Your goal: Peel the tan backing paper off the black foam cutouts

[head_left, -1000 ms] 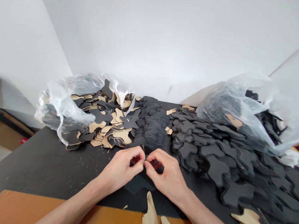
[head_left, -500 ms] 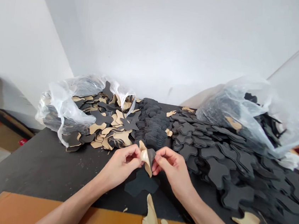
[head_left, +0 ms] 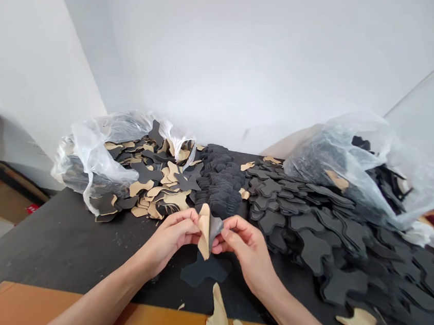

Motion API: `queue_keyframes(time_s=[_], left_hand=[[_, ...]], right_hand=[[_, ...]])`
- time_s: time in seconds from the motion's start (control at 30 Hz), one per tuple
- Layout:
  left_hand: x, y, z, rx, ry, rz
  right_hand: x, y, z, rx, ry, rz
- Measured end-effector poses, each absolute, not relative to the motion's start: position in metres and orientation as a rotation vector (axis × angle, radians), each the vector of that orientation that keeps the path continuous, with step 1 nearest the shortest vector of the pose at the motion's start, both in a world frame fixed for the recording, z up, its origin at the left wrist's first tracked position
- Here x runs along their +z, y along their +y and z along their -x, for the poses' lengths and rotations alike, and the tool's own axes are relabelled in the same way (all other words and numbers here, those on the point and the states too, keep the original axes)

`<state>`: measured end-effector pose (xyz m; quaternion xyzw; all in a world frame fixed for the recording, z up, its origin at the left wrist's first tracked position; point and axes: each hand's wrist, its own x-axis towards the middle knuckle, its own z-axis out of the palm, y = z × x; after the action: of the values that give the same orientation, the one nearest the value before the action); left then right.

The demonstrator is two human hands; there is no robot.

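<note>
Between my hands, above the black table, is a small dark piece (head_left: pixel 216 227) with tan backing paper (head_left: pixel 204 231) partly apart from it. My left hand (head_left: pixel 178 236) pinches the tan paper on its left side. Fingers of my right hand (head_left: pixel 240 242) are closed on the dark piece's right edge. Below them a dark shaped piece (head_left: pixel 204 271) lies flat on the table. Tan-backed pieces (head_left: pixel 170 199) are heaped beyond my left hand, and stacked black pieces (head_left: pixel 218 183) stand in rows behind my hands.
Many black pieces (head_left: pixel 314 248) spread over the right side of the table (head_left: pixel 87 252). Plastic bags stand at the back left (head_left: pixel 99 158) and back right (head_left: pixel 318 157). Loose tan paper (head_left: pixel 220 315) lies on the orange-brown board (head_left: pixel 42 307) at the near edge.
The tan paper has moved slightly left and stands more upright, showing more of its tan face. My left hand has shifted slightly left, and more of the dark piece's grey face shows.
</note>
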<state>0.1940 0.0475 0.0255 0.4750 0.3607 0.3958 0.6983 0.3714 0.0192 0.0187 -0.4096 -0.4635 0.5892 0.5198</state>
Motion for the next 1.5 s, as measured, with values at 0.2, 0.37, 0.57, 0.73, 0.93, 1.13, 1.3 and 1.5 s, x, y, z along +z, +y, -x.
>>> queue_keyframes(time_s=[0.2,0.37,0.57,0.73,0.93,1.13,1.3,1.5], left_hand=[[0.022,0.048,-0.195,0.933,0.860,-0.977],[0.023,0.048,-0.193,0.898,0.859,-1.016],[0.023,0.046,-0.191,0.750,0.832,-1.167],[0.027,0.043,-0.193,0.660,0.805,-1.192],[0.027,0.048,-0.189,0.659,0.875,-1.248],[0.027,0.051,-0.185,0.939,0.968,-1.328],[0.030,0.049,-0.184,0.994,0.904,-1.438],[0.023,0.038,-0.184,0.972,0.937,-1.526]], right_hand=[[0.012,0.013,-0.367,1.209,-1.548,0.925],[0.019,0.012,-0.378,0.640,-1.915,0.913],[0.032,0.017,-0.392,0.266,-1.976,0.845],[0.023,0.018,-0.388,0.592,-1.953,0.800],[0.018,0.018,-0.385,0.752,-1.794,0.993],[0.017,0.026,-0.384,1.249,-1.459,1.130],[0.017,0.032,-0.386,1.407,-1.398,1.136],[0.019,0.030,-0.388,1.491,-1.408,1.133]])
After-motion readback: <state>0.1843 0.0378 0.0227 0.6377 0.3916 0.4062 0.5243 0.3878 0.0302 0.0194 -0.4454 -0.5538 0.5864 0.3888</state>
